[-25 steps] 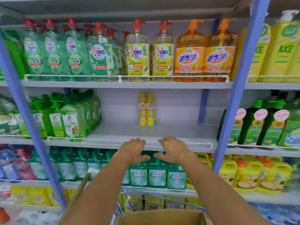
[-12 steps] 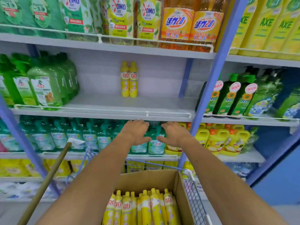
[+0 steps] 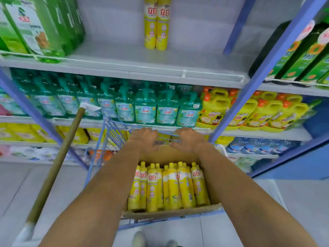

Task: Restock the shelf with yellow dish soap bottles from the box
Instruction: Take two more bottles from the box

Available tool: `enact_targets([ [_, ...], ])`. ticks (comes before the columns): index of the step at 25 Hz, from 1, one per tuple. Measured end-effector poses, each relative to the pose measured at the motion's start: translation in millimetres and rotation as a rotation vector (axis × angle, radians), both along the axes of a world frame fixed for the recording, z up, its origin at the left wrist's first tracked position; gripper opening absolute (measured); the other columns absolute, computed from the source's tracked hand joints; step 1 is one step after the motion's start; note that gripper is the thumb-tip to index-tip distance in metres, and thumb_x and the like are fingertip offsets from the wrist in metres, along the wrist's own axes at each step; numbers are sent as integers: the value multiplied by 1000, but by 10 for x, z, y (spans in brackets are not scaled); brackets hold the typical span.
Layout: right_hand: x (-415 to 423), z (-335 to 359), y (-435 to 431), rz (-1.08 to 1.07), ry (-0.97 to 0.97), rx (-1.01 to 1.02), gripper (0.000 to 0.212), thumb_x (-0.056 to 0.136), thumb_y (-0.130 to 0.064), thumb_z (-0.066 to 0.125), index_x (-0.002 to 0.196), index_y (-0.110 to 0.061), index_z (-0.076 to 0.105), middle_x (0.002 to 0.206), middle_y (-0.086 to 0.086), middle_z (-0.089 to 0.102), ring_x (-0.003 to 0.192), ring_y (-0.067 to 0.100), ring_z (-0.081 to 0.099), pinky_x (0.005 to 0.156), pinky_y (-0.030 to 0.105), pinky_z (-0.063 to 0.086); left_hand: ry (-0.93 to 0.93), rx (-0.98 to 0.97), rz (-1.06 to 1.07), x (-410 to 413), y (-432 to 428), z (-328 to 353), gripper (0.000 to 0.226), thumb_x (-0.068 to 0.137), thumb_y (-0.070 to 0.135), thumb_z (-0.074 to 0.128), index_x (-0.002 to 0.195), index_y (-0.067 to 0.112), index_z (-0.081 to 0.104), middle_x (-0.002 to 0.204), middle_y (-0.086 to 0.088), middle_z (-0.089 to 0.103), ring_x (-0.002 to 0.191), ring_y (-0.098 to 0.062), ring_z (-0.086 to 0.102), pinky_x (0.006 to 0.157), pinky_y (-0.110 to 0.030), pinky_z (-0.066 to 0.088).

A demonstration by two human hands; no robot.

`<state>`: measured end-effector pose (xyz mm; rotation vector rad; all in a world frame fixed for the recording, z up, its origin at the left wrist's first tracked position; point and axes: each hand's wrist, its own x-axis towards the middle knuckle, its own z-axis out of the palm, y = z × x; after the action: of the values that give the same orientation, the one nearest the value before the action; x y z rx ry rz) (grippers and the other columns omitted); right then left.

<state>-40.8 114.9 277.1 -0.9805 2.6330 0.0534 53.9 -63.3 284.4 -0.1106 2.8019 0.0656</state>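
Note:
A cardboard box (image 3: 170, 212) sits in a blue wire cart (image 3: 106, 132) below me, packed with several yellow dish soap bottles (image 3: 167, 186) standing upright. Two more yellow bottles (image 3: 156, 24) stand at the back of the grey shelf (image 3: 135, 68) above. My left hand (image 3: 145, 139) and my right hand (image 3: 189, 139) hover palm down over the far rim of the box, fingers spread, holding nothing. Both forearms reach out over the box and hide its side walls.
Green bottles (image 3: 41, 29) fill the shelf's left part. Teal pump bottles (image 3: 146, 106) and yellow jugs (image 3: 213, 107) stand on the shelf below. Blue uprights (image 3: 263, 72) frame the bay. A wooden broom handle (image 3: 57, 163) leans at the left of the cart.
My view has tilted down from the shelf to the box. Both hands have dropped from the shelf's front edge to just above the box's far rim, still holding nothing.

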Motion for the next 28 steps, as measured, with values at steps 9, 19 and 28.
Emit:
enact_targets([
  [9, 14, -1462, 464, -125, -242, 142, 69, 93, -65, 53, 138, -13, 53, 141, 13, 56, 130, 35, 51, 101, 46, 48, -264, 176, 41, 5, 254, -1656, 68, 94, 56, 56, 145, 13, 41, 146, -12, 47, 136, -32, 45, 104, -45, 46],
  [19, -351, -2677, 785, -164, -336, 199, 65, 94, -64, 52, 133, -12, 54, 137, 13, 57, 128, 33, 53, 100, 41, 46, -318, 421, 187, -564, 827, -3059, 61, 94, 55, 58, 130, 6, 50, 133, -15, 57, 125, -34, 54, 91, -40, 44],
  [28, -453, -3117, 730, -429, -445, -89, 58, 77, -50, 79, 118, -12, 64, 119, 9, 66, 114, 28, 61, 85, 31, 46, -194, 879, 730, -588, 905, -3590, 33, 75, 34, 86, 89, 11, 66, 84, 0, 61, 82, -17, 59, 66, -27, 43],
])
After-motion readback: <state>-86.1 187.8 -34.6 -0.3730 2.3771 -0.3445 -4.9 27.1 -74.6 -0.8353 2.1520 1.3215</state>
